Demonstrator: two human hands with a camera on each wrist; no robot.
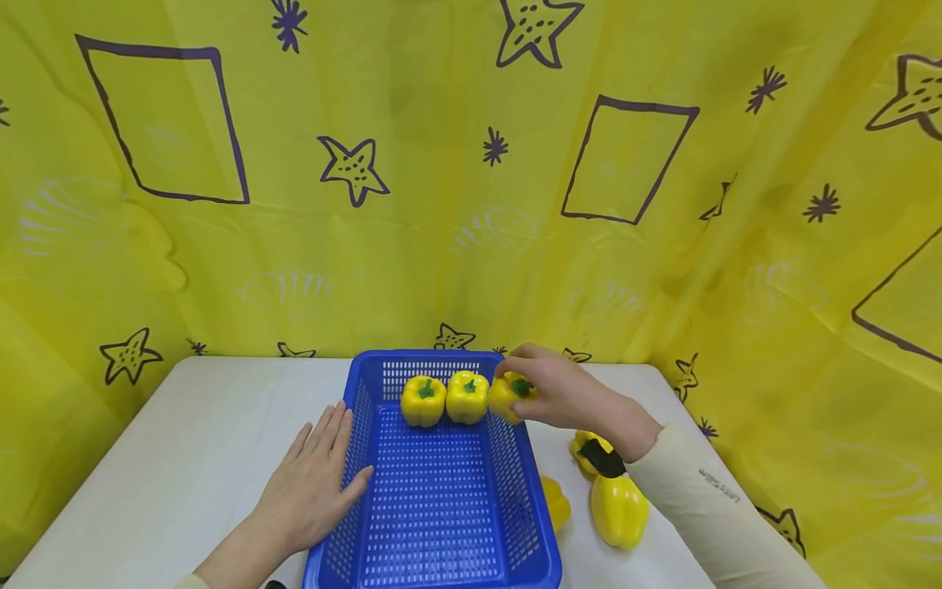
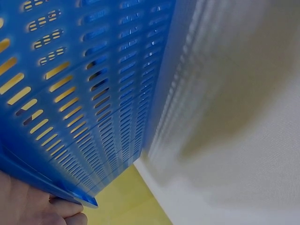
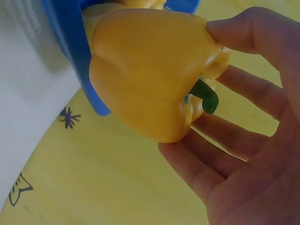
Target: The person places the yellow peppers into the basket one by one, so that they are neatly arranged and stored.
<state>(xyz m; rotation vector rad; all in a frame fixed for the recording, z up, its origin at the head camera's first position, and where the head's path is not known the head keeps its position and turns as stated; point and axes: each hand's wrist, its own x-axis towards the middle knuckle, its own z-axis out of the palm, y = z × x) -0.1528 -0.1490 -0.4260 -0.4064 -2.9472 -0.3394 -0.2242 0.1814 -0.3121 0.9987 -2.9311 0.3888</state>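
Right hand (image 1: 567, 393) held a yellow pepper (image 1: 511, 397) in curled fingertips over the far-right rim of the blue basket (image 1: 434, 507), stem toward the palm, basket floor lying left and below. Left hand (image 1: 312, 483) lay flat, fingers straight, against the basket's left wall.

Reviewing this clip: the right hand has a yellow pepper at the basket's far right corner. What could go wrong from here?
1. The held pepper sits over the blue basket rim, not clearly inside; the right hand grips it only with fingertips, so it may tip outward.
2. It crowds the two peppers already in the basket and might knock them.
3. The left hand only rests flat against the basket wall, so a push could slide the basket toward the loose peppers on the table.
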